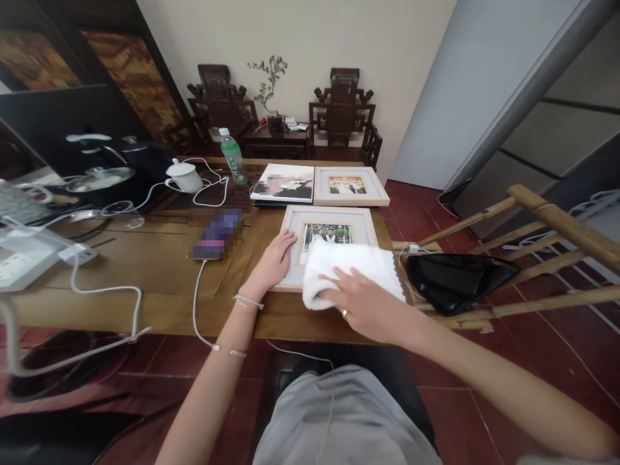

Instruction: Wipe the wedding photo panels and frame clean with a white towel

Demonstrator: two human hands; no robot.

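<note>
A light wooden picture frame (368, 223) lies flat near the table's front edge, with a photo of two people in its pale mount. My left hand (275, 260) holds the frame's left side, its fingers curled over the rim. Bunched in my right hand (363, 300) is a folded white cloth (358, 261), pressed on the lower right of the frame. The cloth covers that corner and part of the photo. Some of my right fingertips are tucked into the cloth's fold.
Behind lie another framed photo (375, 184) and a white-edged picture (283, 183). A phone (217, 236) on a cable, a green bottle (233, 158), a lidded white cup (184, 175) and a power strip (22, 261) are to the left. A bamboo rack (542, 200) stands at right.
</note>
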